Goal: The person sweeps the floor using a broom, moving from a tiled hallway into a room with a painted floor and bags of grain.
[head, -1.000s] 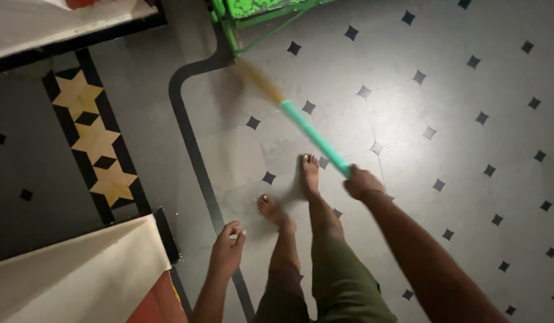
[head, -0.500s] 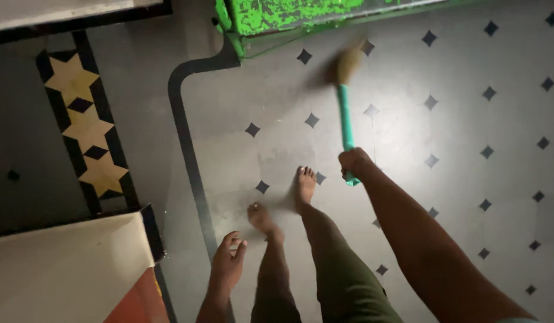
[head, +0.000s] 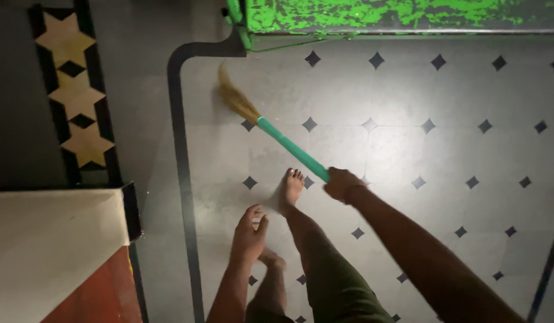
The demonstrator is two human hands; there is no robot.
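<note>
My right hand (head: 343, 183) grips the green handle of a broom (head: 286, 145). Its straw bristles (head: 234, 97) rest on the grey tiled floor (head: 408, 149) near a dark curved border line (head: 180, 119), pointing up and left. My left hand (head: 250, 230) hangs free beside my leg with fingers loosely apart and nothing in it. My bare feet stand on the tiles, one foot (head: 291, 188) just left of the broom hand.
A chipped green painted bench or frame (head: 396, 15) runs along the top. A strip of yellow star tiles (head: 73, 90) lies at the left. A white and red ledge (head: 55, 251) fills the lower left corner.
The broom head has swung from the upper right of my feet over to the left, toward the dark border line. My left hand has risen a little.
</note>
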